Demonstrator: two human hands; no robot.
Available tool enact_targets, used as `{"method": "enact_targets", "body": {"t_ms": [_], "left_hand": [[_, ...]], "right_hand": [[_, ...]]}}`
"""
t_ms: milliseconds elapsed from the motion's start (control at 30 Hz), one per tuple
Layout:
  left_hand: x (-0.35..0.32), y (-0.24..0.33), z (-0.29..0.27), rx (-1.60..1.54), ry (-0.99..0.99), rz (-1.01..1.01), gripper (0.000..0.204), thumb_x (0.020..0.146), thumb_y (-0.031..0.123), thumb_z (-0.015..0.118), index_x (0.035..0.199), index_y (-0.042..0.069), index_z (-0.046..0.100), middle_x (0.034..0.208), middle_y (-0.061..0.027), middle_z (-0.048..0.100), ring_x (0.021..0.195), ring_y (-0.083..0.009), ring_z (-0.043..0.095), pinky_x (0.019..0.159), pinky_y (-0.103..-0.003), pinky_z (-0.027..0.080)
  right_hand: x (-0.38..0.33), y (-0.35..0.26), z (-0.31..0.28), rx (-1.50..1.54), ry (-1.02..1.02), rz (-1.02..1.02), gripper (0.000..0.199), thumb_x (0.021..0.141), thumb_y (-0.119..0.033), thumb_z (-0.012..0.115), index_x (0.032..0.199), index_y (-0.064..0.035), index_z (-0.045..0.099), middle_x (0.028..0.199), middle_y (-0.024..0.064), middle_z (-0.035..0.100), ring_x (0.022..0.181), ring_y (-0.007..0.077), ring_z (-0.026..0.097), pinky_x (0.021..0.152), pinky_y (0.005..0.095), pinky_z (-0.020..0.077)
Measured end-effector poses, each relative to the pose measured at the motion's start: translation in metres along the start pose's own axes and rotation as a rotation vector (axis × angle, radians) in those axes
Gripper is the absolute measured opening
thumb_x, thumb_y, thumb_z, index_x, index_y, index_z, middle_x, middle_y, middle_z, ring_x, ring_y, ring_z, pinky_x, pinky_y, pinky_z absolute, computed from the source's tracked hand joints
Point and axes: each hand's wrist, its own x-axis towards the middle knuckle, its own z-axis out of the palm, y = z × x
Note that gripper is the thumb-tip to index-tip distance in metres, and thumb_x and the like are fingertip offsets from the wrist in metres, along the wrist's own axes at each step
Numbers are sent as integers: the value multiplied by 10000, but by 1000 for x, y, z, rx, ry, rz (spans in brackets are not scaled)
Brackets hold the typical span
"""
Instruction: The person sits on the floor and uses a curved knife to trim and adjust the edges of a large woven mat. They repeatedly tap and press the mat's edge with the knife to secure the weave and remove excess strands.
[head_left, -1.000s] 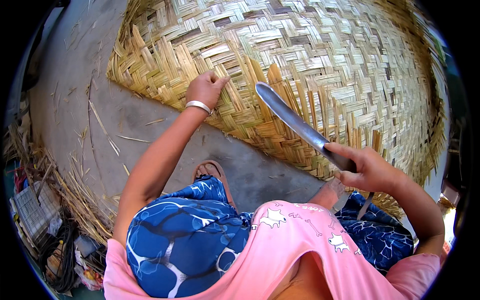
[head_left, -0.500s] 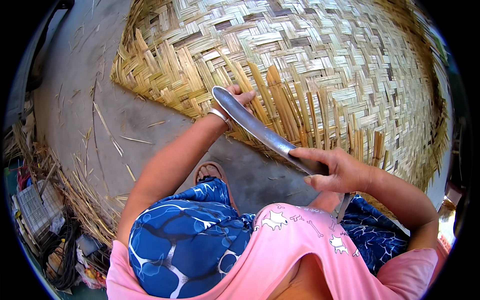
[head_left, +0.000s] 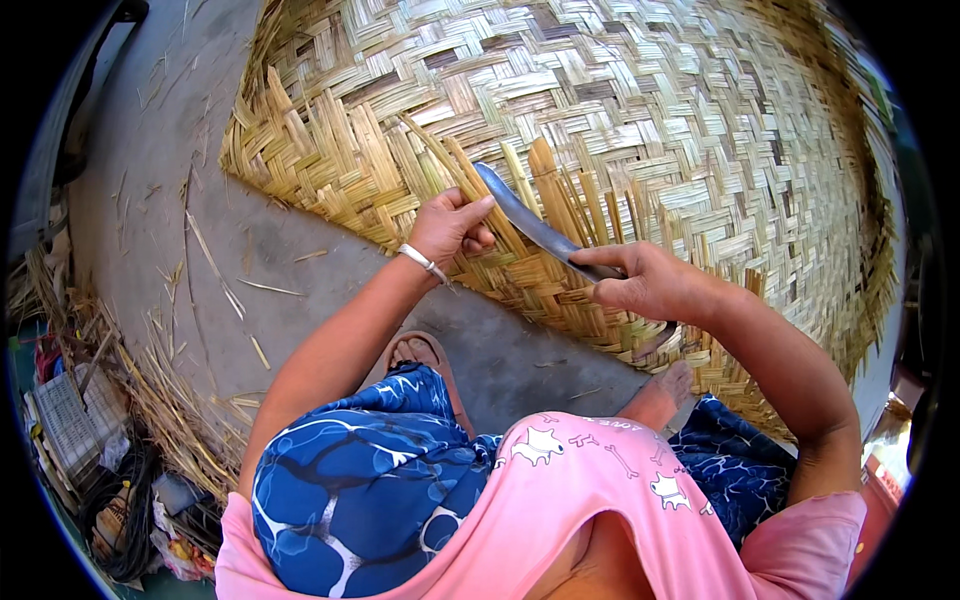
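A large woven mat (head_left: 640, 110) of pale, flat plant strips lies before me, its near edge running slantwise past both hands. Several cut strip ends (head_left: 560, 195) stick up along that edge. My right hand (head_left: 650, 285) is closed around a curved metal knife (head_left: 535, 225), whose blade points up and left over the strip ends. A dark curved end of it shows below the palm. At the mat's edge, just left of the blade tip, my left hand (head_left: 450, 230) has its thumb and fingers closed on a strip of the mat; the curled fingers partly hide the grip.
Loose straw (head_left: 180, 400) and scraps litter the grey floor (head_left: 240, 230) at left. A grey plastic crate (head_left: 75, 420) stands among clutter at the lower left. My sandalled foot (head_left: 425, 355) and my other foot (head_left: 675, 385) rest near the mat's edge.
The knife has moved up and away from my body, its blade now over the standing strips and tilted differently. My left hand has shifted slightly down and left, with more of it showing.
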Motion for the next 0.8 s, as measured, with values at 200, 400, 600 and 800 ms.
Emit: {"method": "enact_targets", "body": {"t_ms": [200,400,600,800], "left_hand": [[14,1,-5,-75,30,4,186,916,277,654,896,107,580,690,-3,643,542,-84,619,442,-186,446],[19,13,10,-137,129,-63,211,914,323,652,900,118,605,740,19,651,535,-64,607,423,-194,432],[4,14,9,-156,-25,-109,181,925,274,635,876,102,610,725,21,643,462,-36,539,390,-180,396],[-25,10,19,-217,-153,-324,144,936,258,609,925,115,601,736,22,658,415,-13,448,386,-186,304]], "right_hand": [[23,21,35,-433,249,-135,544,818,-294,622,1317,-96,534,824,222,664,767,366,653,722,443,517],[60,23,50,-464,441,-178,473,813,-299,610,1261,-157,556,783,173,677,730,370,655,677,464,521],[69,25,53,-549,442,-149,513,811,-322,611,1304,-225,514,789,164,678,737,350,664,673,463,529],[70,24,51,-570,413,-144,566,795,-332,622,1336,-231,489,793,163,681,736,351,666,677,462,532]]}}
